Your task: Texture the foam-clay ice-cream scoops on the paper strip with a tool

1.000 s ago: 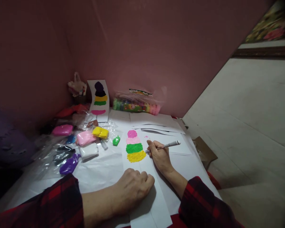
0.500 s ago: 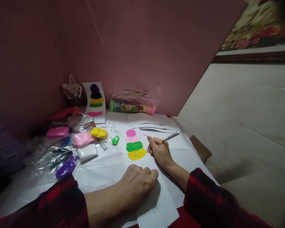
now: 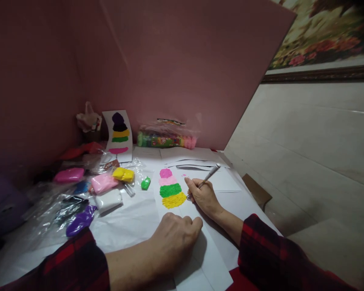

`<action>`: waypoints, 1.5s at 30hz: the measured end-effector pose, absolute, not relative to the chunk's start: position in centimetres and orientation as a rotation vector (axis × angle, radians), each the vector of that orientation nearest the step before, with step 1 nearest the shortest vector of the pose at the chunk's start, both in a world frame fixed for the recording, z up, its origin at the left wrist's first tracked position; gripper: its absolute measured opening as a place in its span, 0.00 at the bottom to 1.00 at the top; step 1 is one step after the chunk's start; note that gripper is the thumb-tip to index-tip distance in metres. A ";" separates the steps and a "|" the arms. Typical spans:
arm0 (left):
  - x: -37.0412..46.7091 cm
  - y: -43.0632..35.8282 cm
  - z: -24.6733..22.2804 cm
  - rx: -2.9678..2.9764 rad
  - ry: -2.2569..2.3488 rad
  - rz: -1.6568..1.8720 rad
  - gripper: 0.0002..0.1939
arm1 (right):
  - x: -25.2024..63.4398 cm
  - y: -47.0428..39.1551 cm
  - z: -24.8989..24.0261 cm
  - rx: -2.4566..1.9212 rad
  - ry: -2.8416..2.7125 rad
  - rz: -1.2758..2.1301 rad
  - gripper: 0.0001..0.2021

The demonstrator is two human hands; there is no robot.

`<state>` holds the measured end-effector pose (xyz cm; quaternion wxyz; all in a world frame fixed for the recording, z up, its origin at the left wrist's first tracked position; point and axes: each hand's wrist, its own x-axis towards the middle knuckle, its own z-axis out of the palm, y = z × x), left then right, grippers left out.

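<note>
My right hand [image 3: 204,197] pinches a small fork-like metal tool [image 3: 211,173] with a ridged handle. Its tip is at the right edge of a yellow clay band [image 3: 174,200], whose surface is lined with grooves. Above that band, on the same white paper [image 3: 206,246], lie a grooved green band [image 3: 170,190], a light pink band [image 3: 168,180] and a darker pink round piece [image 3: 166,173]. Curled into a fist, my left hand [image 3: 177,238] rests on the paper just below the yellow band. Its palm side is hidden.
To the left lie several bagged clay packs, among them yellow [image 3: 123,174], white [image 3: 108,201] and purple [image 3: 81,220]. A small green lump [image 3: 145,183] sits nearer the paper. A card with a banded clay picture [image 3: 120,136] and a clear pack [image 3: 166,140] stand along the pink panel.
The tool's handle has tipped slightly more upright, its tip staying by the yellow band's right edge. My left fist stays on the paper. The whole view has shifted a little.
</note>
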<state>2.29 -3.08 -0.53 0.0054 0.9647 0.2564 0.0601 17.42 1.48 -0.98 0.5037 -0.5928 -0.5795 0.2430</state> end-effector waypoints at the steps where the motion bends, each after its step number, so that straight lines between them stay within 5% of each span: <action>1: 2.3 -3.1 -0.5 3.014 0.807 0.173 0.08 | 17.4 1.5 -1.0 -1.436 -1.386 0.586 0.27; 45: 2.5 -3.2 -0.6 3.008 0.846 0.177 0.08 | 17.5 1.6 -1.0 -1.440 -1.392 0.605 0.27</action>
